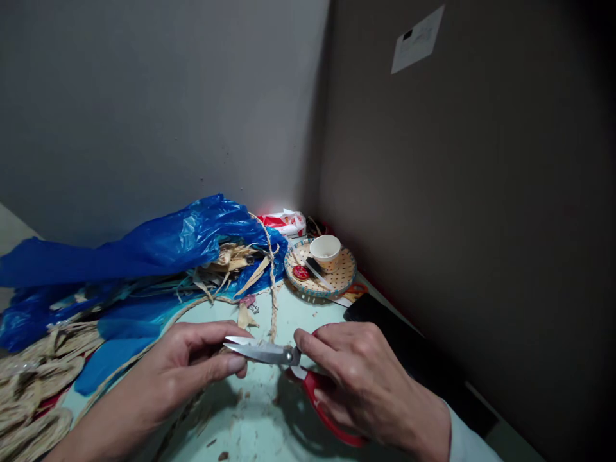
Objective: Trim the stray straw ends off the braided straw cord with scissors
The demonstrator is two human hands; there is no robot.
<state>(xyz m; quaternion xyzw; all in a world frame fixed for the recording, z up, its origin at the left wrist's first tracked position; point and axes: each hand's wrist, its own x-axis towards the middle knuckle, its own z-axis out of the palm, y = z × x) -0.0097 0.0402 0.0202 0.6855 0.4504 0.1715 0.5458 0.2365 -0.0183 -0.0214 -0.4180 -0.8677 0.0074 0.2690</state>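
Observation:
My right hand (359, 375) grips red-handled scissors (269, 352) low over the pale green table (260, 417), blades slightly apart and pointing left. My left hand (192, 356) pinches something thin right at the blade tips, thumb and forefinger together; what it holds is hidden by the fingers. A braided straw cord (272, 276) runs from the blades up toward the blue plastic bag (158, 247), and another length of cord curves off to the left under my left wrist.
Dried husk strips (233, 260) spill from the bag. Coils of braided cord (33, 385) lie at the left edge. A woven tray (337, 279) in the corner holds a white cup (326, 250), a red disc and a small tool. A dark flat object (380, 317) lies by the right wall.

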